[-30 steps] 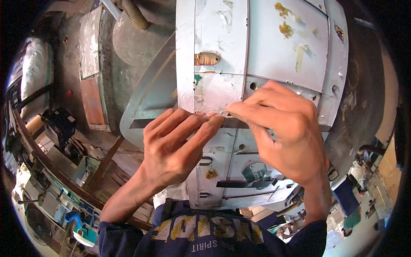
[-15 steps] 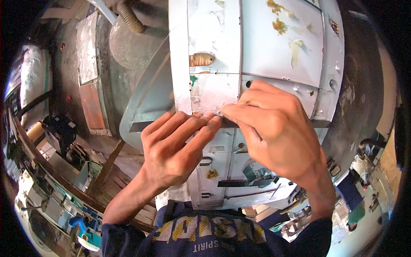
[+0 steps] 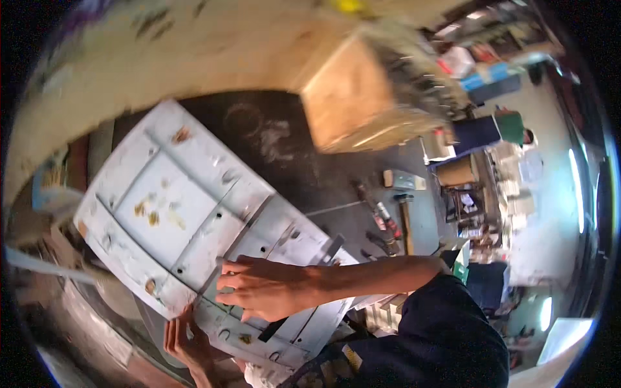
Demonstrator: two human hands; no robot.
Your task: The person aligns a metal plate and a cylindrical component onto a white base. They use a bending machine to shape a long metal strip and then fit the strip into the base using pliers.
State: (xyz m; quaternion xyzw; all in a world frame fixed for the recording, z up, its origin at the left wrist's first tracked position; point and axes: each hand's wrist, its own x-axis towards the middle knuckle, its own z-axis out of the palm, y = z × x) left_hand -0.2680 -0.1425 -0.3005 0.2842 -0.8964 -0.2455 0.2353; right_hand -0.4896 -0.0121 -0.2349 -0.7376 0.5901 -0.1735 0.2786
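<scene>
A white panel point(image 3: 167, 213) with ribs, holes and yellow-brown stains lies slanted in front of me. A thin dark strip point(image 3: 257, 215) runs across it. Over the strip, my right hand point(image 3: 268, 288) has its fingers bent around a flat grey piece point(image 3: 211, 284); blur hides what kind it is. My left hand point(image 3: 186, 339) is at the panel's near left edge, by the strip's lower end. Its fingers are bent close together there, and what they pinch is hidden.
Beyond the panel, a dark tabletop point(image 3: 294, 171) holds a hammer point(image 3: 405, 223), other hand tools point(image 3: 381, 220) and a small box-shaped block point(image 3: 404, 180). A large cardboard box point(image 3: 352, 97) stands at the back. Farther right is another person point(image 3: 482, 134) among cluttered benches.
My view has swung to the right, showing more of the tabletop, tools and room. My hands, close together before, are farther apart; the right hand has a grey piece at its fingertips.
</scene>
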